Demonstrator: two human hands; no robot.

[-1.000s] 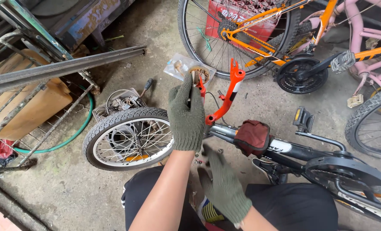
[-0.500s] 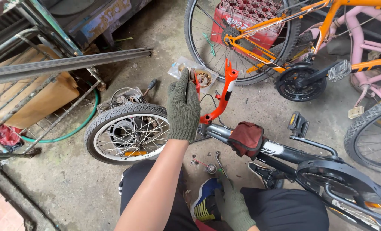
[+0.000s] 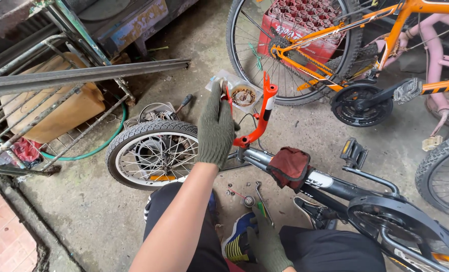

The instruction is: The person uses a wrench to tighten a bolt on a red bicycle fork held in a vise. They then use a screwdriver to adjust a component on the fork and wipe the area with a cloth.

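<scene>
View from a head camera, looking down at a concrete floor (image 3: pixel 305 131) in a bicycle repair space.

The left hand (image 3: pixel 216 128), in a grey-green knit glove, reaches forward on a bare, outstretched arm. Its fingers point up and away, closed around one blade of an orange-red bicycle fork (image 3: pixel 257 118) that stands upright with its open ends at the top. The fork belongs to a small black bicycle frame (image 3: pixel 330 186) lying on its side across the person's legs. A dark red cloth (image 3: pixel 290 166) is draped over the frame just behind the fork.

The right hand (image 3: pixel 267 244), also gloved, is held low near the bottom edge, beside a blue and yellow shoe (image 3: pixel 237 239). Its fingers curl down over a slim green-tipped tool (image 3: pixel 261 201) on the floor; whether they actually grip it cannot be made out, and the wrist is cut off by the frame edge.

A small loose wheel (image 3: pixel 151 153) with a white rim lies flat on the floor, left of the fork and partly hidden behind the left arm. Small nuts and bearings (image 3: pixel 244 199) sit on the floor between the legs.

Beyond the fork, a clear plastic tub (image 3: pixel 242 93) holds brownish, rusty-looking small parts, too small to identify. An orange bicycle (image 3: pixel 335 30) stands behind, in front of a red crate (image 3: pixel 305 20) filled with bottles.
</scene>
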